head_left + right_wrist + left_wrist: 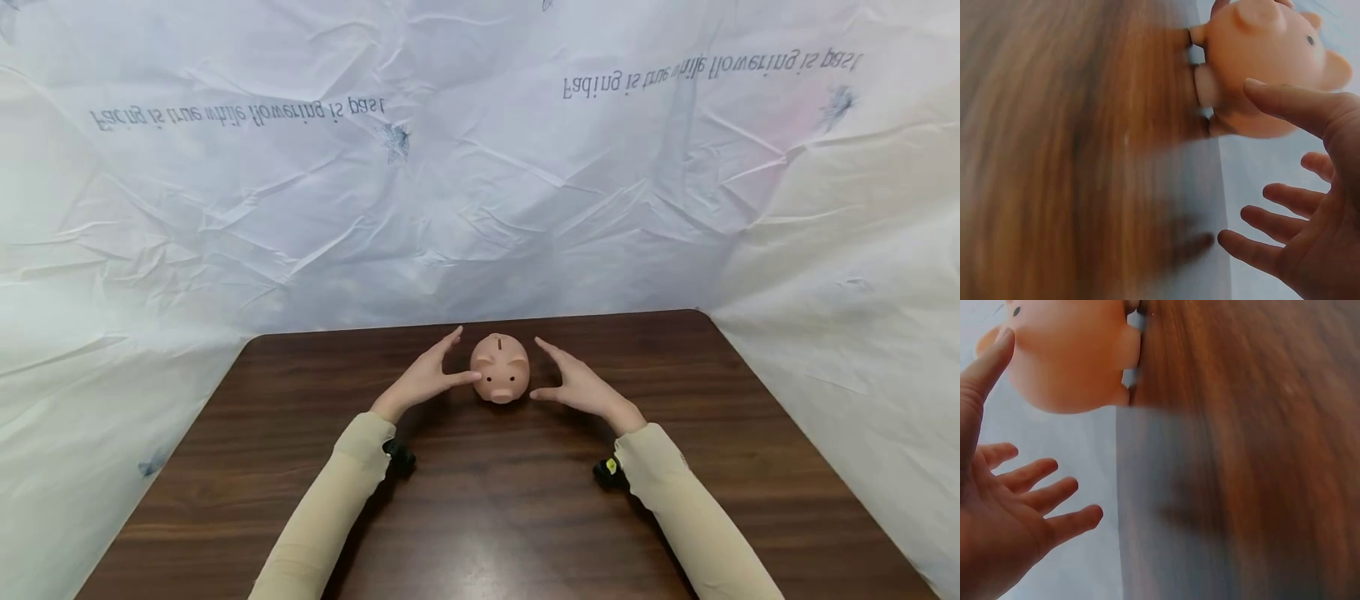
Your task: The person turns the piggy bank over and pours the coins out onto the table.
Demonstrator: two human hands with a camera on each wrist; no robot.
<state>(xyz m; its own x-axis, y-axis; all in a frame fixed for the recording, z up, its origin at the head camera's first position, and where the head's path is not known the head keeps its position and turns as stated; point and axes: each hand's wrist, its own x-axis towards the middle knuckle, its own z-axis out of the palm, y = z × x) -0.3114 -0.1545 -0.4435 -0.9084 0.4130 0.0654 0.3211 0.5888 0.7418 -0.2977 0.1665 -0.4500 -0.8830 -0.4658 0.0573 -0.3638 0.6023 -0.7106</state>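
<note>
A pink piggy bank stands upright on the dark wooden table, its snout toward me and a coin slot on top. On its left side is my left hand, fingers spread and thumb tip at the pig's cheek; whether it touches I cannot tell. My right hand is spread on the other side, its thumb just beside the pig. The left wrist view shows the piggy bank past the thumb, with the fingers extended and holding nothing. From the right wrist, the piggy bank appears behind the extended thumb.
A creased white sheet with printed lettering hangs behind the table and along both sides. The piggy bank is near the table's far edge. A small black device sits at the left wrist and another black device at the right.
</note>
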